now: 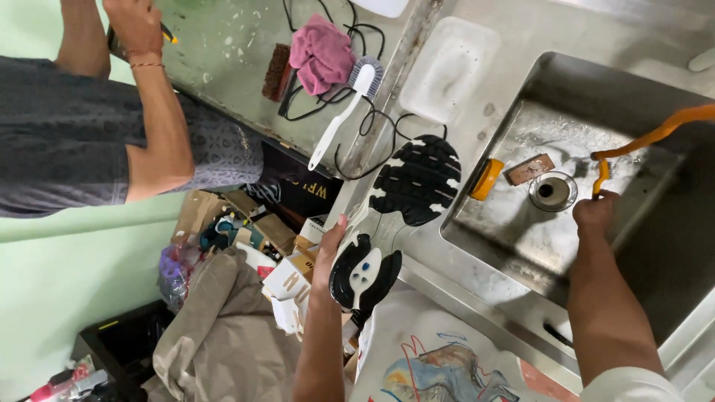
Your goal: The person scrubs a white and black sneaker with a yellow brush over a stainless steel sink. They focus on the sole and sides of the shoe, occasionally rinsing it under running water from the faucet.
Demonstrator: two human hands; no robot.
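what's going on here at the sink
A person is holding a sneaker sole-up on the steel edge of a sink, steadying it with the left hand. The right hand is down in the wet basin, gripping a small orange brush near the drain. A white long-handled brush and a pink cloth lie on the counter beyond. Another person stands at that counter, working on something separate.

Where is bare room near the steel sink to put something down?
Free: the sink floor between the round drain and the near wall, and the white tray. Crowded: the counter around the black-and-white shoe, black cables, white brush and pink cloth.
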